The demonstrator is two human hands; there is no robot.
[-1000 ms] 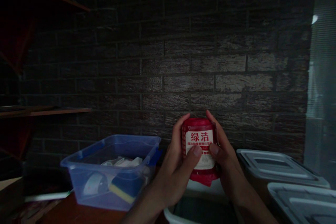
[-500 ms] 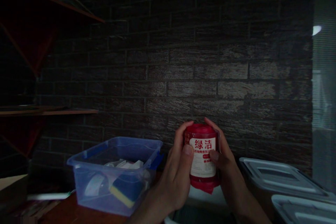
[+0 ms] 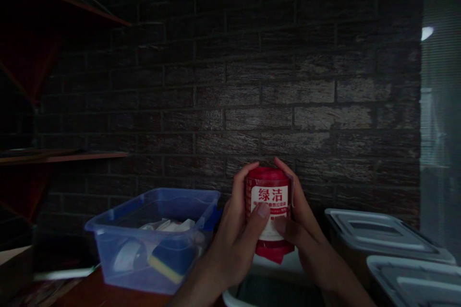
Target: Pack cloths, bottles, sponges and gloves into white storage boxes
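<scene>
A roll of red bin bags [image 3: 272,194] with a white printed label stands upright in front of me, held between both hands. My left hand [image 3: 237,240] wraps its left side, with the thumb pressed across the label. From the right, my right hand [image 3: 306,235] grips it with the thumb tip on the label's lower part. The fingers behind the roll are partly hidden. A loose red flap hangs from its bottom end. Beneath the hands is a pale-rimmed container [image 3: 230,296] with a dark inside, partly covered by my forearms.
A translucent blue plastic box [image 3: 103,254] on the left holds a blue-and-yellow sponge [image 3: 167,261] and white items. Grey-lidded boxes [image 3: 385,232] stand on the right. Red-brown shelves [image 3: 90,156] jut out at left, and a dark brick wall [image 3: 237,91] rises behind.
The roll and both hands have shifted slightly left in view. My left thumb has slid further across the label, and the right thumb now sits lower on it. The camera view has turned slightly.
</scene>
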